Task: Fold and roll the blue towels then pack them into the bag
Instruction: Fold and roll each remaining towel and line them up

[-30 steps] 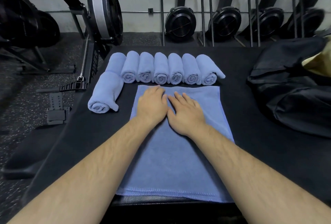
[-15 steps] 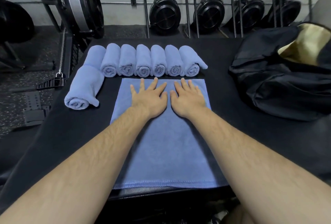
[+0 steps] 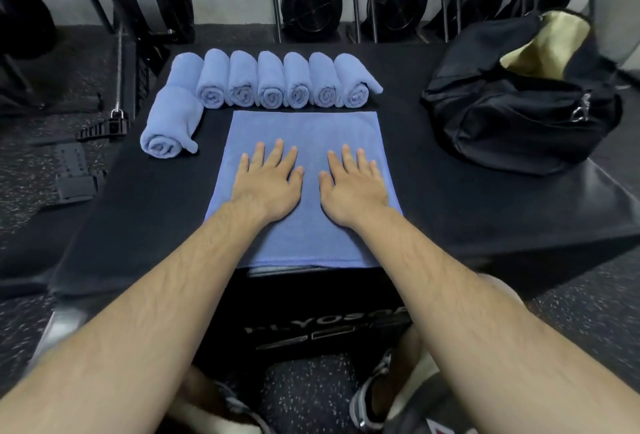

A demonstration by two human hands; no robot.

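A flat blue towel (image 3: 304,135) lies spread in the middle of the frame on a black padded box (image 3: 433,211), its near edge reaching the box's front edge. Both hands rest palm down on it, side by side and slightly apart. The left hand (image 3: 268,187) has its fingers straight and spread, grasping nothing; the right hand (image 3: 353,187) lies the same way, fingers straight and flat on the cloth, holding nothing.

Just above the flat towel, toward the upper middle of the frame, a row of rolled towels (image 3: 277,81) sits with the rolls touching one another, their spiral ends facing the camera. To the left of the flat towel, one longer rolled towel (image 3: 171,128) lies at a slight slant, its far end touching the left end of the row.

At the upper right of the frame a black bag (image 3: 512,121) rests on the box, well apart from the flat towel, its mouth open and showing a pale yellow lining.

Along the top of the frame, black exercise machines (image 3: 311,0) stand against a wall. At the bottom, shoes (image 3: 370,399) show on the speckled floor
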